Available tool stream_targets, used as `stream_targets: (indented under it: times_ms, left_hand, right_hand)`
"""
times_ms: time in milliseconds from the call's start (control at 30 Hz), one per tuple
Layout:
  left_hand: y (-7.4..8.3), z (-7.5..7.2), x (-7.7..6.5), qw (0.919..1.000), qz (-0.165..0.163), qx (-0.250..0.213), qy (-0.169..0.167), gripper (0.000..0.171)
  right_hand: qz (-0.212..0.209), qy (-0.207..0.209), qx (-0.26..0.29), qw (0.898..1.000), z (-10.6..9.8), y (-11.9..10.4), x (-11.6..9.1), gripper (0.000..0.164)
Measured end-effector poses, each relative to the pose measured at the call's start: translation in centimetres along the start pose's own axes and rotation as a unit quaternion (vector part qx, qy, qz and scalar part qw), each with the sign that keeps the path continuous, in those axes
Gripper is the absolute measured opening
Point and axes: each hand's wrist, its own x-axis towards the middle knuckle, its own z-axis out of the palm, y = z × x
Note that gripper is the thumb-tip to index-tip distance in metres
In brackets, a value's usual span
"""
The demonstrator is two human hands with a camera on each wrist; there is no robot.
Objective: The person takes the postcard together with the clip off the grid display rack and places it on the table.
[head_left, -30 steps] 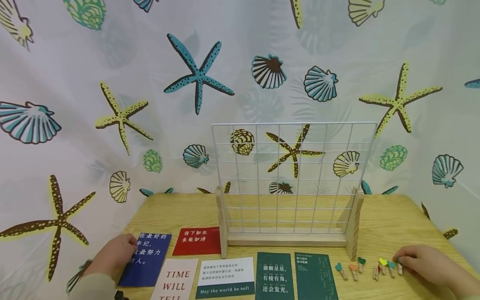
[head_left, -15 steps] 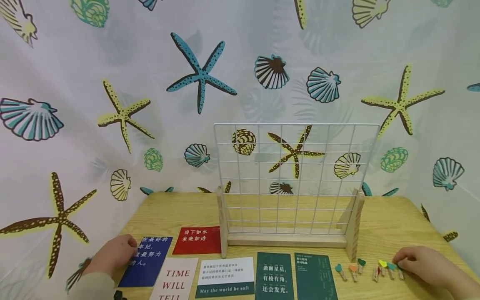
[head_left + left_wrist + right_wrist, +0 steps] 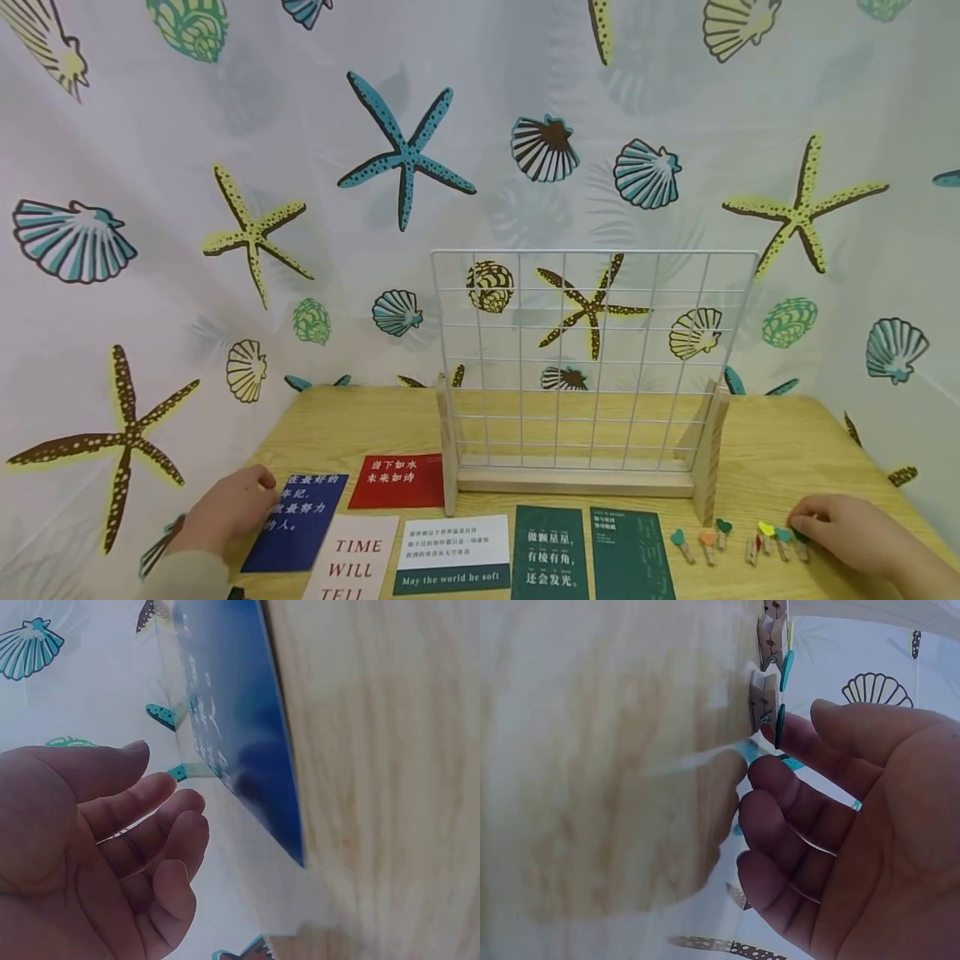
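Observation:
My left hand (image 3: 231,507) is beside the left edge of a dark blue card (image 3: 300,525) with white writing. In the left wrist view the fingers of the left hand (image 3: 97,847) are loosely bent, apart from the blue card (image 3: 240,712), and hold nothing. At the right, my right hand (image 3: 851,533) rests by the end of a row of small wooden clothespins with coloured hearts. The right wrist view has its index fingertip close to a clothespin (image 3: 765,697) with a dark green heart. Its thumb stands away, so nothing is pinched; contact cannot be told.
A white wire grid (image 3: 592,333) stands upright in a wooden base (image 3: 573,481). Before it lie a red card (image 3: 397,487), a pink card (image 3: 352,558), a white card (image 3: 453,542) and two green cards (image 3: 550,567). An orange-hearted clothespin (image 3: 708,546) lies right of them.
The blue card's far edge has dropped slightly and my left hand is now clear of it. The rightmost clothespin has shifted slightly nearer me. The head view has turned a little.

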Motion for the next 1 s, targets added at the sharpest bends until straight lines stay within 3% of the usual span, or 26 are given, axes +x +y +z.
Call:
stream_targets:
  times_ms: [333, 500, 767, 1000]
  left_hand:
    - [2.6, -0.7, -0.7, 0.9957, 0.063, 0.013, 0.066, 0.069]
    - [4.4, -0.6, -1.3, 0.9915, 0.081, 0.015, 0.1, 0.088]
    - [7.3, 0.2, -2.3, 0.9785, 0.125, 0.026, 0.162, 0.088]
    - [10.6, 0.8, -3.5, 0.9612, 0.164, 0.066, 0.212, 0.09]
  right_hand:
    - [-0.003, 0.025, -0.007, 1.0, -0.6, -0.9, 0.0, 0.048]
    - [0.003, 0.075, -0.043, 0.996, -0.6, -2.1, 0.0, 0.069]
    - [-0.033, 0.173, -0.095, 0.98, 0.2, -4.5, 0.0, 0.077]
    - [-0.04, 0.213, -0.132, 0.967, 0.5, -5.8, 0.1, 0.081]
